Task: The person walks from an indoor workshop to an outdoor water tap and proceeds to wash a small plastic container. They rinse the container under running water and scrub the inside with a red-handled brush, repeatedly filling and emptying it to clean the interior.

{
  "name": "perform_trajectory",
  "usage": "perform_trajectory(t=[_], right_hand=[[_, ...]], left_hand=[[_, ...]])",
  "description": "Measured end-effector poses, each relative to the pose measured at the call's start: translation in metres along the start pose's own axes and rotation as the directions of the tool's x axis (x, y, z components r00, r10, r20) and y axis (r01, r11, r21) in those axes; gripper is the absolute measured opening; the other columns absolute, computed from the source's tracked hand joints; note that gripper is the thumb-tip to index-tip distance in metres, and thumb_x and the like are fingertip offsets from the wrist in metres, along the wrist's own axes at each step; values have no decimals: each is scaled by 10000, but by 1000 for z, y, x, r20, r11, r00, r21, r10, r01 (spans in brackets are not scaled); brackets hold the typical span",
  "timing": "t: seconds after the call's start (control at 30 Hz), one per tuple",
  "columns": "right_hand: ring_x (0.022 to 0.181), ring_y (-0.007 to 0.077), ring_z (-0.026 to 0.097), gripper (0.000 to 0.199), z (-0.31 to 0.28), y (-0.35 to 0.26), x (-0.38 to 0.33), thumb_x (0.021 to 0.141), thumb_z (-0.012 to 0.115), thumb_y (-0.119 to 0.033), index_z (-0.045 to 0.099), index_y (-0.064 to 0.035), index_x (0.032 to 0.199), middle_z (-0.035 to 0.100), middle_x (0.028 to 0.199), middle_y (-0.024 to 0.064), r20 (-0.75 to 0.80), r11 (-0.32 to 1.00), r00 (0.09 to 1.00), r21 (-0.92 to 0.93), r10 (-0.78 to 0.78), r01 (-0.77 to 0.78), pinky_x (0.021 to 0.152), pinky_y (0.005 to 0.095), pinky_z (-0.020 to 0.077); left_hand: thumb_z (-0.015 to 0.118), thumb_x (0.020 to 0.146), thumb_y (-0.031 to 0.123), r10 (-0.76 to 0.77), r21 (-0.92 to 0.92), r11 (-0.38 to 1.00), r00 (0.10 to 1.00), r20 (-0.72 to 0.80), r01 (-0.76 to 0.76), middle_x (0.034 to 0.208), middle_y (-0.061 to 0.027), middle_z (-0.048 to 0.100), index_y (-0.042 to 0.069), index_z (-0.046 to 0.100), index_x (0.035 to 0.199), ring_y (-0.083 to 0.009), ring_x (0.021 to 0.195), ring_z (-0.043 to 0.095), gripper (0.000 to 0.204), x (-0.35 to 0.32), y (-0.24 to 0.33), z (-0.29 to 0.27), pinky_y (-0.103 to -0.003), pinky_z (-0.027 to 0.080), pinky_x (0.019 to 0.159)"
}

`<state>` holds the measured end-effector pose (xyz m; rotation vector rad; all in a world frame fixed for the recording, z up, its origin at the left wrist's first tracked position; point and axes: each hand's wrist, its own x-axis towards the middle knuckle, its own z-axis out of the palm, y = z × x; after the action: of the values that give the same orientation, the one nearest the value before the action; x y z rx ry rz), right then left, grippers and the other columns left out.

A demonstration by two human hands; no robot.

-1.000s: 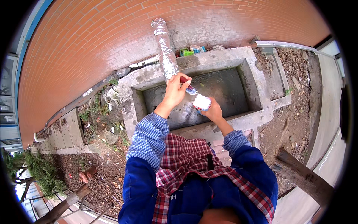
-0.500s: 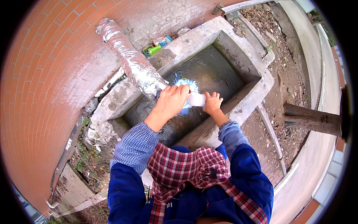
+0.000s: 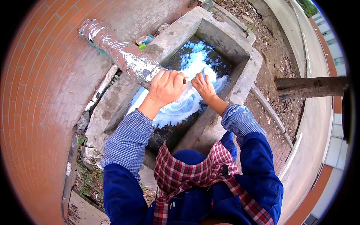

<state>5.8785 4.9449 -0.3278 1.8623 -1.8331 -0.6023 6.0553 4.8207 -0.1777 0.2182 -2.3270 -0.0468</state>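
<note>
Nearest: blue jacket (image 3: 122, 191), red plaid apron (image 3: 174, 167), and blue-and-white checked oversleeves (image 3: 125, 144) on both forearms.

Left hand (image 3: 165, 89): closed in a fist, knuckles up, held over the basin. A dark red piece (image 3: 185, 80) shows at the thumb side, gripped; the rest of it is hidden by the fingers.

Right hand (image 3: 205, 89): just beside the left, fingers curled round a pale rounded container (image 3: 209, 74). Only part of the container is visible, beyond the knuckles; its mouth cannot be made out. Both items are above the basin, near its middle.

Below the hands: rectangular concrete basin (image 3: 253, 67), thick rough rim. A broad white and blue mass (image 3: 178, 112) covers much of the dark basin floor, brightest in the middle, broken into blue specks toward the far end. Powder or foam: cannot tell.

Beyond the left hand: foil-wrapped pipe (image 3: 123, 56), slanting from the wall toward the basin, its lower end partly behind the fist. Small coloured packets (image 3: 144, 40) lie by the basin's far left edge.

Farther: orange brick wall (image 3: 33, 112) on the left; bare soil (image 3: 273, 67) and a tree trunk (image 3: 315, 87) on the right; then pale paving (image 3: 314, 112) and a building (image 3: 330, 37).
</note>
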Motion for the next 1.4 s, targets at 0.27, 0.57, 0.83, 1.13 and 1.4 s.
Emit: perform_trajectory(t=[0.27, 0.57, 0.83, 1.13, 1.4], right_hand=[[1126, 327, 341, 797, -40, -57, 1, 494, 742, -106, 423, -287, 1201, 370, 1189, 99, 605, 132, 719, 727, 343, -674, 866, 530, 333], [1024, 348, 417, 817, -46, -110, 15, 468, 762, -145, 414, -128, 1207, 463, 1070, 183, 564, -280, 756, 825, 332, -492, 924, 389, 357], [1019, 322, 427, 836, -35, -116, 3, 468, 768, -152, 409, -105, 1222, 465, 1064, 173, 576, -317, 750, 814, 326, -487, 920, 381, 366], [908, 276, 477, 751, 73, -146, -16, 505, 789, -231, 454, -76, 1160, 519, 920, 121, 622, -768, 724, 607, 297, -207, 847, 372, 390], [1006, 315, 403, 847, 8, -129, -31, 468, 784, -159, 403, -146, 1225, 459, 1055, 150, 625, -251, 679, 779, 385, -574, 903, 377, 353]], left_hand=[[622, 761, 183, -87, 216, 972, 996, -12, 87, 598, -20, 524, 85, 495, 748, -165, 491, 520, 161, 8, 3, 12, -274, 393, 482], [573, 804, 204, -312, 345, 885, 948, -59, 313, 516, -62, 545, 70, 481, 796, -210, 424, 553, 162, 18, 5, 23, -309, 409, 382], [608, 796, 236, -408, 108, 906, 912, -37, 410, 573, -67, 569, 73, 502, 844, -247, 493, 564, 200, 16, 30, 18, -353, 422, 475], [698, 704, 111, -220, -302, 933, 974, -46, 197, 637, -73, 565, 41, 522, 749, -225, 545, 525, 195, -24, 81, 26, -323, 407, 521], [552, 862, 158, -909, -583, 149, 342, 237, 798, 622, -117, 598, 50, 357, 740, -156, 516, 605, 254, -164, 94, 56, -259, 437, 445]])
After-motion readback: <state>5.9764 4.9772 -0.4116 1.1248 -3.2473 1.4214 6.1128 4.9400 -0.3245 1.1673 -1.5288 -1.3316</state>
